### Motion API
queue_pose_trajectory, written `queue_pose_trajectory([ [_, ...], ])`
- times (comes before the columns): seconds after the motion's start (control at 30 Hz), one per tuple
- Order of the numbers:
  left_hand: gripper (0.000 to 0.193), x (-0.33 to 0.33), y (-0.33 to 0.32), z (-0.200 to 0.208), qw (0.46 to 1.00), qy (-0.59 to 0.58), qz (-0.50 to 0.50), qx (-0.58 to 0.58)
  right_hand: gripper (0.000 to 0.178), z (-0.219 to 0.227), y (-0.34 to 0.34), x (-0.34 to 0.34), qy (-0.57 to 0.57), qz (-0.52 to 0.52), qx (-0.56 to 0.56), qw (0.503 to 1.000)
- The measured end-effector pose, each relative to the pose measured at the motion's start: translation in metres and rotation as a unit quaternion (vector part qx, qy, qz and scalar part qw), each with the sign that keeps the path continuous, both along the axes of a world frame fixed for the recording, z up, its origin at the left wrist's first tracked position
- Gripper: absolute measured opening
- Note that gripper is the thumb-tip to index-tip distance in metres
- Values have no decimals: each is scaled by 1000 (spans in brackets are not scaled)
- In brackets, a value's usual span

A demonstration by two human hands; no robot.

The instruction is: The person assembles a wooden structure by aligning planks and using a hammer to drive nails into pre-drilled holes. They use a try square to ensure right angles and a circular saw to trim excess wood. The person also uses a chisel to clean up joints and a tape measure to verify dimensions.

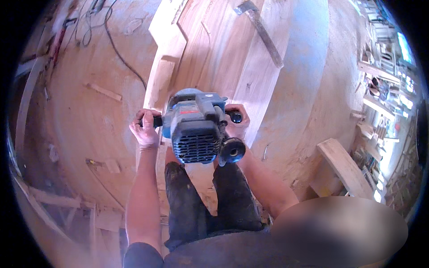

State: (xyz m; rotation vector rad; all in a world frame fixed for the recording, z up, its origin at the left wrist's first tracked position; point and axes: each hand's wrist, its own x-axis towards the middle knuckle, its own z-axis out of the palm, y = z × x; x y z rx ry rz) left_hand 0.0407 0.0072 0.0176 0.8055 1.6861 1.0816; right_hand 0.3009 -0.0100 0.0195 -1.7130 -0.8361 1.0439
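Between my hands sits a blue and black plunge router (pixel 195 127) with a vented motor housing, over pale wooden boards. My left hand (pixel 146 127) is closed round its left side handle. On the other side, my right hand (pixel 239 120) grips the black right handle, partly hidden behind the tool body. A round black disc-shaped part (pixel 233 150) sticks out at the router's lower right. The housing hides the router's base and any bit under it. A long pale board with a stepped edge (pixel 161 76) runs away from me beneath the tool's left side.
A hammer-like tool with a wooden handle (pixel 266 38) lies on the wide boards (pixel 241 58) ahead. A dark cord (pixel 117 51) curves along the left. A thick timber block (pixel 345 167) stands to the right, near stacked wood offcuts (pixel 380 107). A wood strip (pixel 103 91) lies left.
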Motion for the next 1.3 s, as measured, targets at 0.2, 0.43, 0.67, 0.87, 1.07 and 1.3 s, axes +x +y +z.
queue_pose_trajectory([
  [0.2,35,-15,-67,17,996,55,65,29,21,-1,-55,-16,51,69,-8,996],
  [0.43,28,-9,-165,52,993,40,103,-32,21,29,-142,1,86,92,-76,989],
  [0.67,21,48,-229,70,987,-30,54,-148,32,64,-265,106,153,-5,-144,978],
  [0.87,36,111,-237,62,959,-50,-69,-270,24,137,-285,120,-52,-2,-261,964],
  [1.07,49,190,-224,74,946,2,-210,-245,30,139,-332,174,82,-111,-339,930],
  [1.3,41,261,-312,-6,962,24,-111,-247,15,19,-359,311,211,-184,-364,888],
])
